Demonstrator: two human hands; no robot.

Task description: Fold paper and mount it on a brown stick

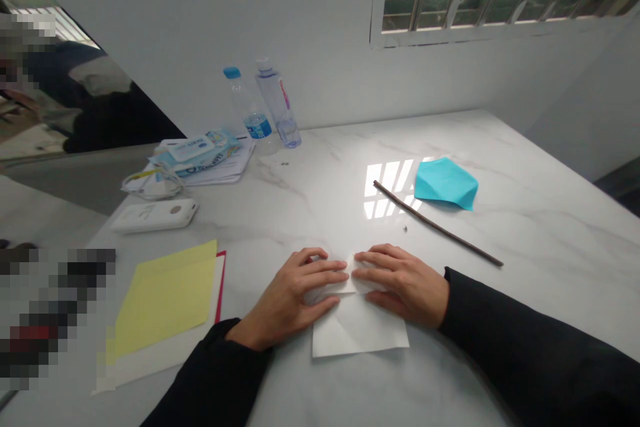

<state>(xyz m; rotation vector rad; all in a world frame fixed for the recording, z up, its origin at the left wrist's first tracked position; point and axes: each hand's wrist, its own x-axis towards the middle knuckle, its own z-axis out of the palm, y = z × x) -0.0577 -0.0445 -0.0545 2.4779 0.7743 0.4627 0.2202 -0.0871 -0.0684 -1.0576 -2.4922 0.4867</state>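
Observation:
A white sheet of paper (361, 330) lies on the table in front of me, with a folded edge running across its middle. My left hand (305, 287) rests on the left part of the fold, fingers stretched out and palm down. From the other side my right hand (395, 278) lies on the right part, its fingers also extended. The fingertips of both hands nearly meet at the middle of the paper. The paper's far part is mostly hidden under the fingers.
Beyond my right hand lie a thin brown stick (440, 225) and a creased turquoise paper (445, 183). To the left are yellow paper (167, 297), a white device (156, 215), a cable (153, 180) and a wipes pack (197, 152). Two plastic bottles (258, 123) stand near the wall.

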